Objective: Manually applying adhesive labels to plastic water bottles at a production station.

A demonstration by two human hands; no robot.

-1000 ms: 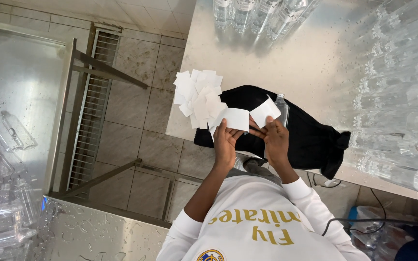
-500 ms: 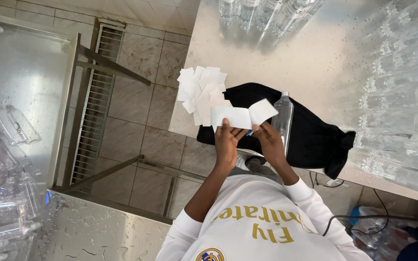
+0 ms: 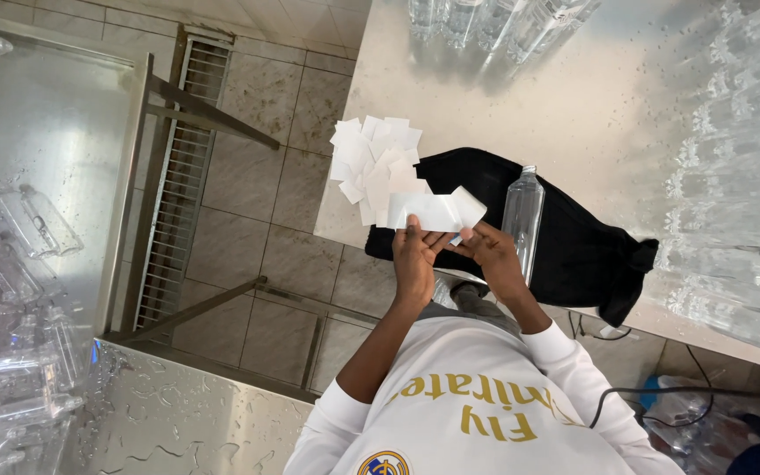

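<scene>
My left hand (image 3: 415, 259) and my right hand (image 3: 494, 257) meet at the near edge of a steel table (image 3: 573, 105). Both pinch a white paper strip (image 3: 437, 209), which is bent at its right end. Just beyond the strip, a loose pile of white paper slips (image 3: 376, 158) lies on the table. A clear plastic bottle (image 3: 522, 215) lies on a black cloth (image 3: 582, 246) right beside my right hand.
Several clear bottles crowd the table's right side (image 3: 732, 176) and far edge (image 3: 485, 18). Another wet steel table (image 3: 46, 114) at left holds more bottles (image 3: 28, 229). Between the tables are a tiled floor and a drain grate (image 3: 173, 176). A black cable (image 3: 661, 396) trails at lower right.
The two white paper ends, held apart before, have come together into one strip between my hands. My hands stay at the table edge.
</scene>
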